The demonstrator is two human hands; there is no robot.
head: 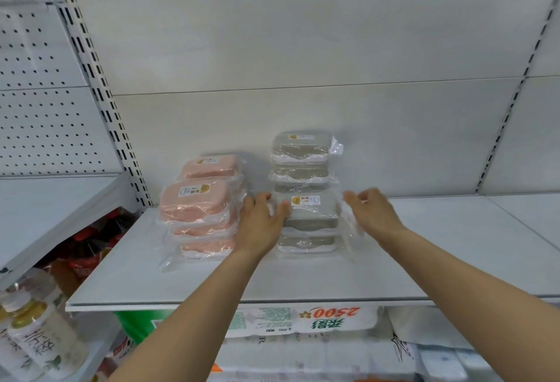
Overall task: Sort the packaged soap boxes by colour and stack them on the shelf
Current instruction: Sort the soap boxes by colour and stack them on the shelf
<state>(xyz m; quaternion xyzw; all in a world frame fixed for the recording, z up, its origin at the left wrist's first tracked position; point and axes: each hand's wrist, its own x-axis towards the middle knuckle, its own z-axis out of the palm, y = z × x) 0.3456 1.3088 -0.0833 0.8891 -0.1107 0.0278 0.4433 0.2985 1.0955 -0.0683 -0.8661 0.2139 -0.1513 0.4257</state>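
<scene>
Head view: both hands at top grey soap box (pixel 309 210).
Left hand (pixel 263 220) grips its side, right hand (pixel 371 210) loosely released; light, slick wrap — hold by sides.

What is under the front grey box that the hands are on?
Under the front grey box lies one more grey box, on the shelf. Its left end is hidden by the left hand.
</scene>
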